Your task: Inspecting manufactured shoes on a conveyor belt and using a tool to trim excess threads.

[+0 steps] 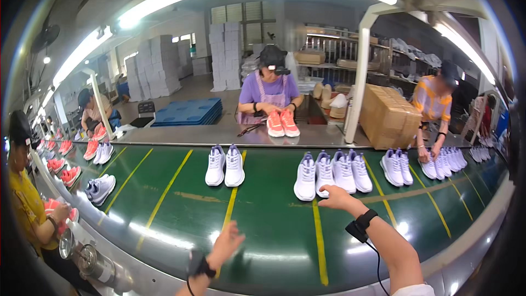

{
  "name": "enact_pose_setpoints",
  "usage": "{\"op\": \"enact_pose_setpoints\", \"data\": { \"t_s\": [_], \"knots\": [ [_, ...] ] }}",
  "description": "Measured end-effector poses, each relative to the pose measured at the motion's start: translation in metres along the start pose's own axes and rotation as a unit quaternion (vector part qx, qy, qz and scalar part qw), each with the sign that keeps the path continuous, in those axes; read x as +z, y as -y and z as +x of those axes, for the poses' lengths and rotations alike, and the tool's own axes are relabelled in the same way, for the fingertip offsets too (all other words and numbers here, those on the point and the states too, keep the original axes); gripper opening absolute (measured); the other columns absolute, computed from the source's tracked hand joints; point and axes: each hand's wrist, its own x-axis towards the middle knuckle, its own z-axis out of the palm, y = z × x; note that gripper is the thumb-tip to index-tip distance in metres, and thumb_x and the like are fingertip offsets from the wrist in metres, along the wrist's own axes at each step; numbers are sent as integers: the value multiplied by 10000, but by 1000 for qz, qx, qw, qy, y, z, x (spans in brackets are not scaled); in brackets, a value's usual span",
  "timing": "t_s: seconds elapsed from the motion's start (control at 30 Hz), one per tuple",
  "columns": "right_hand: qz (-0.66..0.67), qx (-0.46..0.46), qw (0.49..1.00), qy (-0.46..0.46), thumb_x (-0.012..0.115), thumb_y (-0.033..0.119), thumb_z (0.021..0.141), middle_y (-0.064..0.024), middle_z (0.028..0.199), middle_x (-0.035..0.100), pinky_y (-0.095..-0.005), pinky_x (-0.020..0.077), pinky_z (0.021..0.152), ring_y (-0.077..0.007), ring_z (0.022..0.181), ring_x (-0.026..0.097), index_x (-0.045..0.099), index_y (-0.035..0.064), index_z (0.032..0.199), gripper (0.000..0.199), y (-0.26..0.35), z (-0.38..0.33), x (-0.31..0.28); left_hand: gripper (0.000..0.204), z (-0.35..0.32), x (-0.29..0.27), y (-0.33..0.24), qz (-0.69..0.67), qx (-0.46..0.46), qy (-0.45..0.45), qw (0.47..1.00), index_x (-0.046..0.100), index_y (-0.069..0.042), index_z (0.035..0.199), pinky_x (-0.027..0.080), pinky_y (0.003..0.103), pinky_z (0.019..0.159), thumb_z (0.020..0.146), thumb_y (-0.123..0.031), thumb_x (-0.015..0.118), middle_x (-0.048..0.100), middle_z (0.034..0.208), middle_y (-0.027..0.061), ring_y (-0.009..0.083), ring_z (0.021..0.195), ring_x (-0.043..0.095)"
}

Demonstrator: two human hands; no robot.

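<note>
Over the green conveyor belt [274,225], my left hand [226,241] hangs with its fingers apart and nothing in them. My right hand [337,198] reaches to the toes of a row of white sneakers [325,170] with purple linings. Its thumb and forefinger are spread beside the toe of the second shoe from the left; whether they touch it I cannot tell. Left of that row, a pair of white sneakers [225,167] stands upright, toes toward me. Both my wrists wear black bands with small devices.
Opposite, a person in purple handles coral sneakers [282,124] on the metal ledge [219,135]. A large cardboard box [386,115] stands there too. At right, another person touches white sneakers [438,164]. Grey sneakers [101,188] lie at left, near metal canisters [96,262].
</note>
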Motion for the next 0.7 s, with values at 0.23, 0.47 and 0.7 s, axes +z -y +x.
{"op": "enact_pose_setpoints", "data": {
  "t_s": [0.23, 0.47, 0.7],
  "knots": [
    [105, 80, 968, 216, 717, 331, 744, -98, 866, 666, -321, 522, 717, -217, 810, 652, 622, 67, 1025, 397, -34, 8, 107, 882, 132, -30, 52, -362, -227, -215, 878, 98, -59, 1388, 559, 389, 608, 814, -336, 708, 465, 1108, 210, 298, 798, 610],
    [143, 94, 968, 182, 690, 311, 750, -13, 675, 624, -283, 489, 580, -142, 612, 611, 624, 96, 837, 241, -33, -10, 117, 1079, 193, 17, 74, -212, -231, -256, 914, 197, -183, 1458, 556, 403, 724, 616, -351, 850, 292, 1323, 212, 306, 1017, 532],
    [39, 62, 991, 110, 698, 314, 700, -16, 593, 576, -309, 457, 522, -174, 542, 577, 571, 99, 777, 261, -27, -7, 123, 1007, 202, 56, 56, -266, -191, -338, 882, 192, -173, 1451, 582, 429, 707, 651, -44, 789, 376, 1325, 192, 317, 1020, 578]
  ]
}}
